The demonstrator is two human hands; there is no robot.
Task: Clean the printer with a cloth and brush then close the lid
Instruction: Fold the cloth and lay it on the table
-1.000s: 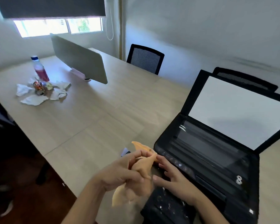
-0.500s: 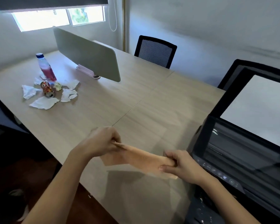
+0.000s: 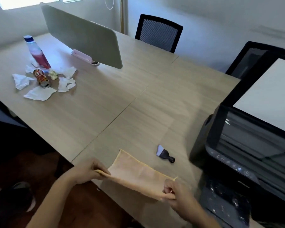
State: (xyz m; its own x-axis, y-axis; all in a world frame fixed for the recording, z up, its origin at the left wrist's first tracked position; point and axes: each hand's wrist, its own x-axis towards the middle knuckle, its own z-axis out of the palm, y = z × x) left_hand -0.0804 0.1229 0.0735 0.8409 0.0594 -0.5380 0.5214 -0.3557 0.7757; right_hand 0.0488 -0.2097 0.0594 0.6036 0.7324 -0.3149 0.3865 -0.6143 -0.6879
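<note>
Presently, cloth [image 3: 135, 176] stretched between left hand [image 3: 87, 171] and right hand [image 3: 174, 193], each grip pinching an end, above counter [image 3: 122, 104]; brush [image 3: 164, 153] lying near printer [image 3: 247, 145], lid [image 3: 270, 89] raised; wiping, brushing and closing apparently outstanding.

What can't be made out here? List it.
- Printer: its right side is cut off by the head view's edge.
- Control icons on its front panel: too small and blurred.
- Can label: too small.
- Cloth corners: hidden inside left hand and right hand.
</note>
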